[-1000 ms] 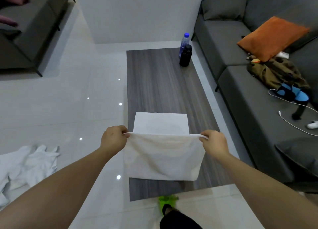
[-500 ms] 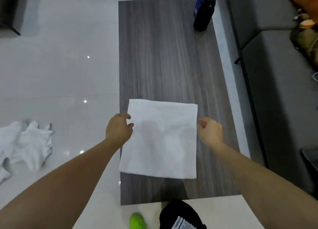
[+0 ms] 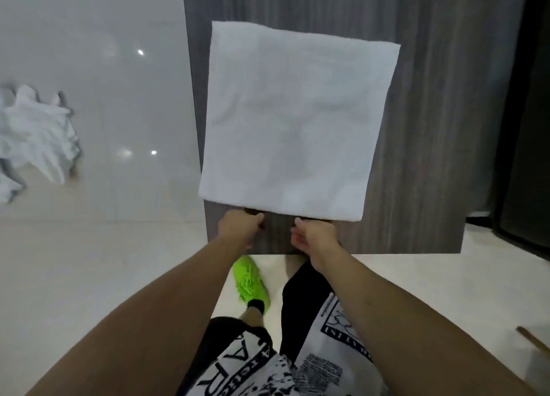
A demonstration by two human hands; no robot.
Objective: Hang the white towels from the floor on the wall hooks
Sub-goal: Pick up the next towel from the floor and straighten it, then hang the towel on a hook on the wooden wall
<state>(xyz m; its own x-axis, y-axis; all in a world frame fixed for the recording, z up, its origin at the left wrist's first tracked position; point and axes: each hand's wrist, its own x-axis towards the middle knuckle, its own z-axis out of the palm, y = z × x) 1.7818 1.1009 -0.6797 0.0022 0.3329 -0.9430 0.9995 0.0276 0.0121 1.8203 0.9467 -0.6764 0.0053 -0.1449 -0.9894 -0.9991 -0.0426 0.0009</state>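
Observation:
A folded white towel (image 3: 294,122) lies flat and square on the dark wooden table (image 3: 431,128), its left edge slightly past the table's side. My left hand (image 3: 238,232) and my right hand (image 3: 315,238) are close together at the towel's near edge. Their fingertips are tucked under that edge with the thumbs against it, and the edge looks slightly raised there. A crumpled heap of white towels (image 3: 35,133) lies on the pale tiled floor at the far left. No wall hooks are in view.
The table's near edge is just in front of my legs and my green shoe (image 3: 250,282). A dark sofa base (image 3: 529,128) runs along the right side, with a narrow strip of floor between it and the table.
The upper half of the towel has been laid down into a flat square. My hands have moved from the towel's sides to its near edge, and the view has tilted down.

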